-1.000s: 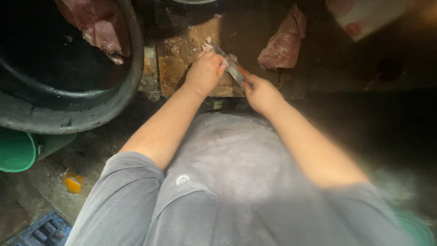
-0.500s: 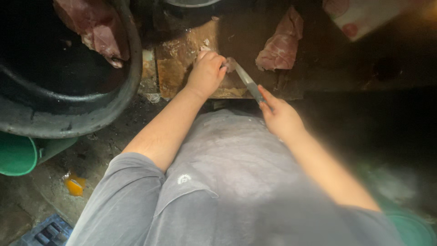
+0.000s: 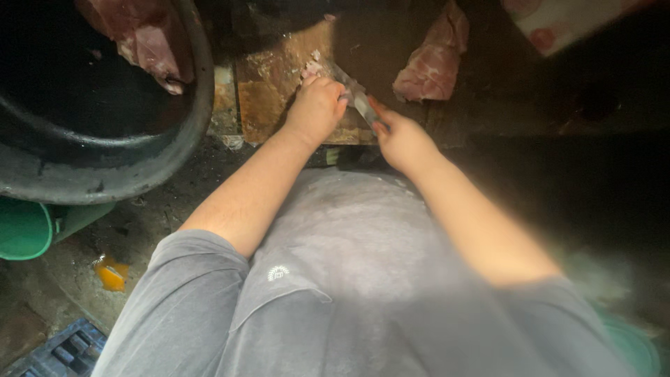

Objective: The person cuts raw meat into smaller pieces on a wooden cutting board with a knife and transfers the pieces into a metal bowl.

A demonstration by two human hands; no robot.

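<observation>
Because the left hand (image 3: 317, 106) is clenched on a small scrap of meat (image 3: 312, 68) at the far end of the stained cutting board (image 3: 269, 91), seemingly touching the knife (image 3: 352, 94) gripped in the right hand (image 3: 401, 139), a slip on the greasy wood could nick those knuckles.

Bare cutting board (image 3: 269, 91) lies open left of the hands — black basin (image 3: 139, 153) blocks farther left, meat slab (image 3: 427, 66) right.

Both hands reach forward, left hand (image 3: 317, 108) fisted, right hand (image 3: 401, 139) clenched.
</observation>
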